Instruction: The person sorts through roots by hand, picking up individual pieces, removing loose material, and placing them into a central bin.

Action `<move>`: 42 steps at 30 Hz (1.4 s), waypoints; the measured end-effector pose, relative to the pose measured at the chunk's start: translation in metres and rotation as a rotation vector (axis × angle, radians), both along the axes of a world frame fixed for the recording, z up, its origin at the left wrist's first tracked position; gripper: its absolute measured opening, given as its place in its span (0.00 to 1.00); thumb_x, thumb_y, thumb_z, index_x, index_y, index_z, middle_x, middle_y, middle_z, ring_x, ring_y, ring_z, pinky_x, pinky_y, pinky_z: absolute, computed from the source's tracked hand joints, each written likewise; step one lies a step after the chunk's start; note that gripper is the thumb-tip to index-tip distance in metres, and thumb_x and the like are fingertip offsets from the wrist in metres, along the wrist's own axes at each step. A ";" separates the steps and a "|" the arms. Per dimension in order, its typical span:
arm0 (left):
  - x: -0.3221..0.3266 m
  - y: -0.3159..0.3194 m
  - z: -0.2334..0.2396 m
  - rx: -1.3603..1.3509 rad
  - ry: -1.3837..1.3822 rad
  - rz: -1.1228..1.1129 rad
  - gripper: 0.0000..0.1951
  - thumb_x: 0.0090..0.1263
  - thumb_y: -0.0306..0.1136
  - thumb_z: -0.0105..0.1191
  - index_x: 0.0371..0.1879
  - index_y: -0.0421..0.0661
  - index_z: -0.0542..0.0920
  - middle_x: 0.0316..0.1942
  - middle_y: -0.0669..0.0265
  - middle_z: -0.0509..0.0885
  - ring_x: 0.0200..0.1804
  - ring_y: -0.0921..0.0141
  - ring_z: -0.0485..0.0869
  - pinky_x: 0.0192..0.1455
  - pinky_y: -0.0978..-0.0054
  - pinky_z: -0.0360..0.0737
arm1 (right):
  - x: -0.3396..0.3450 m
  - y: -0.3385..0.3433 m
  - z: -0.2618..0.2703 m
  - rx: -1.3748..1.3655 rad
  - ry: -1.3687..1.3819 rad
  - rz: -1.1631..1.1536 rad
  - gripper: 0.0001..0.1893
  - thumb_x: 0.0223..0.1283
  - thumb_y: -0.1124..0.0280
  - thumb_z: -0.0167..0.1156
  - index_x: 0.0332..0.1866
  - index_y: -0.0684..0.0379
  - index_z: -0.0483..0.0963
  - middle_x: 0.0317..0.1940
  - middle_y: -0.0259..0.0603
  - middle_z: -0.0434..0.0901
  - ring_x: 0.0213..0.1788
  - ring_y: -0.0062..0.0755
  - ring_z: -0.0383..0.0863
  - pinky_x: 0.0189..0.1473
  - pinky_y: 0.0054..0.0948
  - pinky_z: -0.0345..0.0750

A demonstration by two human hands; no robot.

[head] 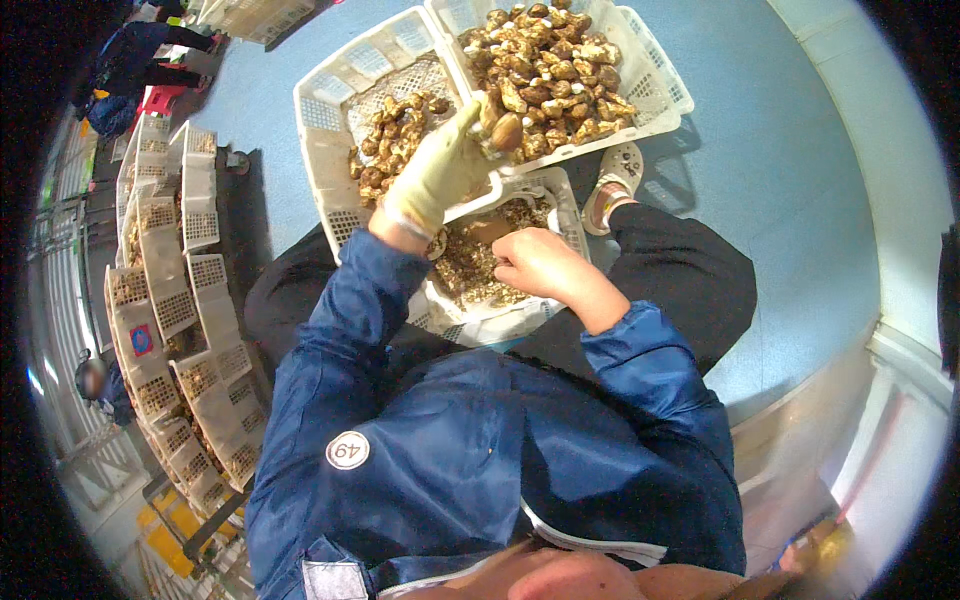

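Note:
My left hand, in a pale yellow-green glove, grips a brown-capped mushroom by the front edge of a white plastic crate heaped with mushrooms. To its left, a second white crate contains a smaller pile of mushrooms. My bare right hand is curled over a white basket between my legs, with crumbly brown-and-white trimmings inside. A flat brown shape lies beside this fist; whether the fingers hold anything is hidden.
Stacked white crates of mushrooms stand in rows at the left. A person in dark clothing is near a red stool at the upper left. My foot in a white clog rests on the blue floor. A pale wall runs along the right.

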State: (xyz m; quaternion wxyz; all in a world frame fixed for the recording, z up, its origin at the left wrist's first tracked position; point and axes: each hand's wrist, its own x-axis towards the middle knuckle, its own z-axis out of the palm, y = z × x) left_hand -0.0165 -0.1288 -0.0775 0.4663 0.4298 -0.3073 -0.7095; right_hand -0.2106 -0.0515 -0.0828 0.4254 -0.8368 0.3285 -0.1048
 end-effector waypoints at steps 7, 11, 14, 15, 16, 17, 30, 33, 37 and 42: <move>0.064 -0.011 -0.145 0.075 -1.396 -0.256 0.28 0.65 0.53 0.57 0.54 0.42 0.79 0.50 0.50 0.85 0.50 0.54 0.85 0.55 0.59 0.80 | 0.007 0.000 -0.006 -0.047 -0.038 0.041 0.11 0.54 0.66 0.58 0.26 0.64 0.72 0.26 0.56 0.77 0.36 0.61 0.79 0.39 0.53 0.76; 0.013 -0.014 -0.121 0.309 -1.653 -0.190 0.39 0.57 0.56 0.62 0.63 0.40 0.70 0.47 0.50 0.86 0.51 0.52 0.86 0.54 0.59 0.81 | -0.001 0.001 0.014 0.106 0.039 0.052 0.12 0.54 0.65 0.62 0.29 0.65 0.74 0.31 0.59 0.80 0.38 0.63 0.80 0.42 0.53 0.76; 0.044 -0.012 -0.143 0.328 -1.561 -0.130 0.32 0.62 0.43 0.58 0.64 0.41 0.69 0.45 0.50 0.87 0.50 0.53 0.86 0.53 0.57 0.81 | 0.009 -0.002 0.020 0.040 0.030 0.076 0.11 0.55 0.66 0.60 0.29 0.64 0.73 0.30 0.57 0.79 0.39 0.62 0.80 0.42 0.52 0.76; 0.044 -0.008 -0.139 0.378 -1.589 -0.099 0.36 0.63 0.46 0.63 0.67 0.40 0.68 0.46 0.52 0.87 0.50 0.55 0.86 0.51 0.59 0.81 | 0.009 -0.003 0.020 0.024 0.033 0.062 0.10 0.55 0.67 0.60 0.29 0.64 0.73 0.30 0.56 0.79 0.38 0.61 0.80 0.42 0.52 0.76; 0.053 -0.005 -0.141 0.359 -1.553 -0.093 0.36 0.63 0.44 0.63 0.67 0.40 0.67 0.47 0.51 0.86 0.51 0.54 0.85 0.52 0.59 0.81 | 0.011 -0.006 0.023 0.019 0.050 0.027 0.10 0.55 0.67 0.60 0.29 0.64 0.74 0.30 0.54 0.79 0.37 0.59 0.80 0.41 0.50 0.76; 0.070 0.001 -0.148 0.345 -1.523 -0.079 0.36 0.62 0.43 0.62 0.68 0.39 0.65 0.49 0.49 0.85 0.52 0.54 0.85 0.54 0.59 0.80 | 0.015 -0.007 0.031 -0.002 0.006 0.005 0.10 0.55 0.67 0.60 0.29 0.64 0.74 0.29 0.54 0.79 0.37 0.58 0.80 0.41 0.49 0.76; 0.050 0.140 0.055 -0.261 -0.826 -0.185 0.21 0.69 0.37 0.62 0.59 0.42 0.79 0.48 0.65 0.86 0.51 0.77 0.79 0.56 0.74 0.77 | 0.032 -0.012 0.036 0.179 -0.447 -0.149 0.07 0.58 0.74 0.67 0.30 0.65 0.77 0.50 0.49 0.81 0.48 0.37 0.84 0.48 0.32 0.81; 0.056 0.153 0.047 -0.419 -0.911 -0.192 0.22 0.68 0.34 0.62 0.61 0.45 0.78 0.49 0.60 0.86 0.51 0.71 0.83 0.56 0.71 0.78 | 0.035 -0.004 0.038 0.167 -0.463 -0.079 0.07 0.56 0.74 0.67 0.30 0.65 0.77 0.51 0.48 0.81 0.50 0.38 0.83 0.51 0.33 0.79; 0.046 0.151 0.068 -0.482 -1.059 -0.226 0.21 0.67 0.33 0.63 0.59 0.46 0.79 0.46 0.57 0.86 0.47 0.65 0.85 0.53 0.69 0.80 | 0.033 0.006 0.046 -0.001 -0.526 -0.092 0.07 0.57 0.74 0.67 0.29 0.65 0.78 0.45 0.47 0.83 0.48 0.36 0.83 0.50 0.31 0.78; 0.034 0.144 0.084 -0.603 -1.197 -0.260 0.20 0.62 0.33 0.65 0.54 0.47 0.82 0.42 0.54 0.86 0.42 0.58 0.86 0.46 0.66 0.81 | 0.013 -0.009 0.036 0.129 -0.476 -0.165 0.07 0.60 0.73 0.65 0.39 0.65 0.83 0.32 0.40 0.84 0.34 0.26 0.82 0.40 0.27 0.77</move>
